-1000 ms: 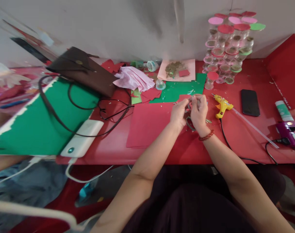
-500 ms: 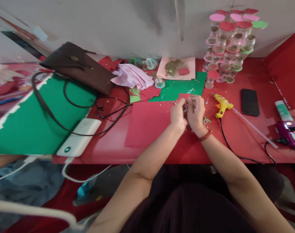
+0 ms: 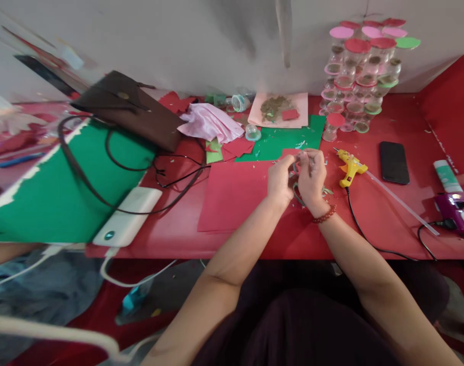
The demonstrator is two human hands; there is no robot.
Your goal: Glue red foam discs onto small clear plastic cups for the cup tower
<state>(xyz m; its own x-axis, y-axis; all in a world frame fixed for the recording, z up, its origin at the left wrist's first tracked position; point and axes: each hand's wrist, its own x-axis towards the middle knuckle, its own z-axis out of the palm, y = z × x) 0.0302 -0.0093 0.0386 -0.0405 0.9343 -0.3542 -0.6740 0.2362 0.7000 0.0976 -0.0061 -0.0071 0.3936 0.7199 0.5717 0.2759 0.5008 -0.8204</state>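
Note:
My left hand and my right hand meet fingertip to fingertip above the table, both with curled fingers. Something small is pinched between them, too hidden to name. Under my right hand lie scissors, with part of a greenish handle loop showing. A red paper sheet lies flat to the left of my hands, and a green sheet sprinkled with paper scraps is beyond them. To the right of my right hand rests a yellow glue gun with a clear glue stick in its back end.
Stacked clear plastic cups with coloured paper discs stand at the back right. A black phone, a glue tube and a purple socket block lie right. A brown bag, pink cloth and white power bank are left.
My right hand has shifted slightly right, and its fingers have opened a little from the left ones. More of the handle loop shows beneath. The whole view has moved slightly.

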